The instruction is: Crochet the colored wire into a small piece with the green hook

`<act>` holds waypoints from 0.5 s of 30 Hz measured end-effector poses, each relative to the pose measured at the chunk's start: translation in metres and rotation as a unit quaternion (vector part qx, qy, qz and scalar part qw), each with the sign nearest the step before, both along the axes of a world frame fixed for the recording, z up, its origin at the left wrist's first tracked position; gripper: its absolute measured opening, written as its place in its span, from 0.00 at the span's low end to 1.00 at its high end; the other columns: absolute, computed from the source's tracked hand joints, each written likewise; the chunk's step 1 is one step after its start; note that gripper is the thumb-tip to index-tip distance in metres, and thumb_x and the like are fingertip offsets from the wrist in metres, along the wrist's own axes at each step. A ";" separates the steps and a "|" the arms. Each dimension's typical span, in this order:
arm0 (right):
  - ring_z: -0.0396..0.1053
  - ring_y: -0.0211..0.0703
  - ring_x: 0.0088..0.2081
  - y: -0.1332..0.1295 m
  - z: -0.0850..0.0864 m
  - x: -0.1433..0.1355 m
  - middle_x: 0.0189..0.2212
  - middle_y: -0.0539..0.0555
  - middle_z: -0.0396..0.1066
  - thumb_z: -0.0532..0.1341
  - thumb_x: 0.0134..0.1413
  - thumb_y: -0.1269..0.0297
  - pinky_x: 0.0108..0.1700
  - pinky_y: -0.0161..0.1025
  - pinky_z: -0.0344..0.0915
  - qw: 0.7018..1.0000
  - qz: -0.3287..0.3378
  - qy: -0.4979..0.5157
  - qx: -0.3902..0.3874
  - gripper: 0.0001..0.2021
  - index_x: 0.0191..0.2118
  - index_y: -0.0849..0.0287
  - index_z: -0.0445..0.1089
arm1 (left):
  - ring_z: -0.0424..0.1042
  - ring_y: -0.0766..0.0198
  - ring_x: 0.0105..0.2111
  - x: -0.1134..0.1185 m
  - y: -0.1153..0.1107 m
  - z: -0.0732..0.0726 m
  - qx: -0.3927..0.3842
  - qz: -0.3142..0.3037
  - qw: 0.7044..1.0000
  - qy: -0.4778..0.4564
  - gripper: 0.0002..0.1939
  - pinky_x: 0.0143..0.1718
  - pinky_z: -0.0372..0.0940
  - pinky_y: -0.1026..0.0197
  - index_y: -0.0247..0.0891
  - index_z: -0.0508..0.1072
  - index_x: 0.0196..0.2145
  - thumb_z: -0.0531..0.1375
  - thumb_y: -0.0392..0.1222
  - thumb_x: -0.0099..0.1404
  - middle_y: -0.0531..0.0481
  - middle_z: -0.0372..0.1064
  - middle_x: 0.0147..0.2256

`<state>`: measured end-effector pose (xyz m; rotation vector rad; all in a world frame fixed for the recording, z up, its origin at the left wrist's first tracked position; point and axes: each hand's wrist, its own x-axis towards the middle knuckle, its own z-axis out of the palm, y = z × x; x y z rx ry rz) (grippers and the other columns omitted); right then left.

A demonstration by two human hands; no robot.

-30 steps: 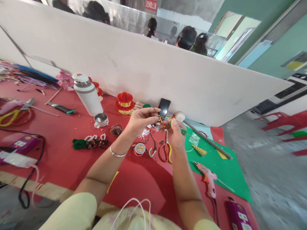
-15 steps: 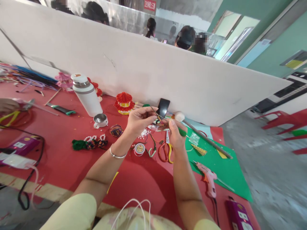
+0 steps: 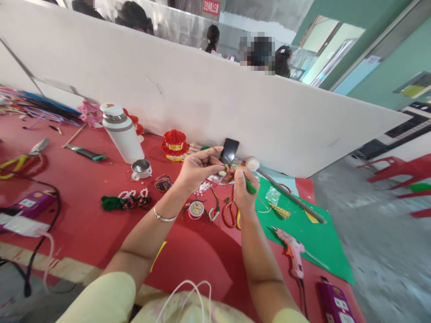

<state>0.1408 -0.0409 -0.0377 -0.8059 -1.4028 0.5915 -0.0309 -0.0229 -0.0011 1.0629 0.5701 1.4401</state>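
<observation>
My left hand (image 3: 198,171) is closed in a pinch on a small piece of multicoloured yarn work (image 3: 226,168) above the table. My right hand (image 3: 245,190) grips a green-handled crochet hook (image 3: 250,186), its tip against the yarn between both hands. Fingers partly hide the yarn. Below the hands lie red-and-yellow scissors (image 3: 229,214), a spool of thread (image 3: 195,209) and scattered white beads (image 3: 204,187). A multicoloured yarn ball (image 3: 163,183) rests left of my left wrist. Farther left is a green and multicoloured yarn piece with white beads (image 3: 111,203).
A white thermos (image 3: 121,137) and its steel cup (image 3: 141,169) stand to the left. A phone (image 3: 230,150) leans at the white partition (image 3: 202,98). A pink glue gun (image 3: 293,251) lies right, near a purple power strip (image 3: 336,300). More scissors (image 3: 23,161) lie far left.
My right hand has shifted slightly left, and the hook's green handle points more steeply downward. At far left, another person's hand has gone from the scissors there.
</observation>
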 end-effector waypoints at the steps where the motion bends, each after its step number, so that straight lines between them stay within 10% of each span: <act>1: 0.78 0.41 0.27 0.000 0.001 0.001 0.26 0.47 0.80 0.62 0.73 0.49 0.34 0.40 0.73 1.000 -0.003 -0.003 0.007 0.15 0.39 0.52 0.80 | 0.79 0.66 0.28 -0.001 0.000 0.001 -0.014 -0.017 1.000 0.002 0.34 0.31 0.75 0.64 0.37 0.85 0.55 0.82 0.37 0.49 0.51 0.82 0.29; 15: 0.80 0.44 0.27 -0.001 0.007 0.004 0.29 0.51 0.83 0.64 0.69 0.44 0.32 0.42 0.76 1.000 0.009 -0.019 0.004 0.19 0.37 0.53 0.82 | 0.79 0.66 0.27 -0.004 0.002 -0.001 -0.043 -0.043 0.998 -0.002 0.34 0.28 0.74 0.64 0.38 0.85 0.55 0.82 0.36 0.48 0.51 0.83 0.29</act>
